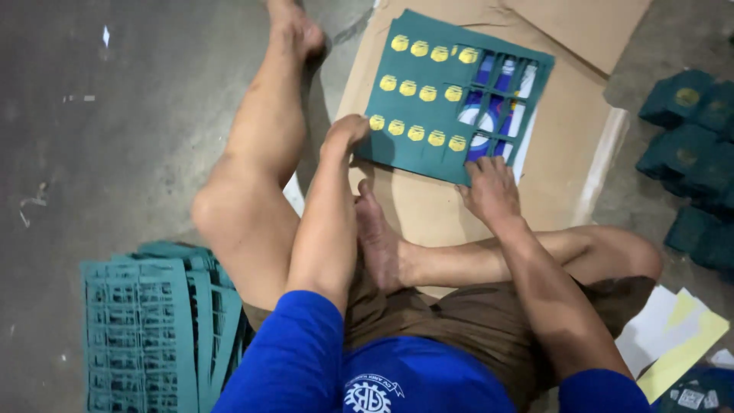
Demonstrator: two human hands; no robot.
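A dark green die-cut card sheet [428,122] with rows of round yellow labels lies on brown cardboard [566,153] on the floor in front of me. Its right part has several labels gone, and blue and white print shows through the holes. My left hand [345,131] presses down on the sheet's near left corner, fingers curled. My right hand [491,190] rests on the sheet's near right edge, fingertips on the cut-out strips. Whether it pinches anything, I cannot tell.
A stack of emptied green lattice sheets [149,329] lies on the concrete floor at my left. Piles of dark green pieces [692,145] stand at the right. White and yellow papers [677,336] lie by my right knee. My bare legs are folded under me.
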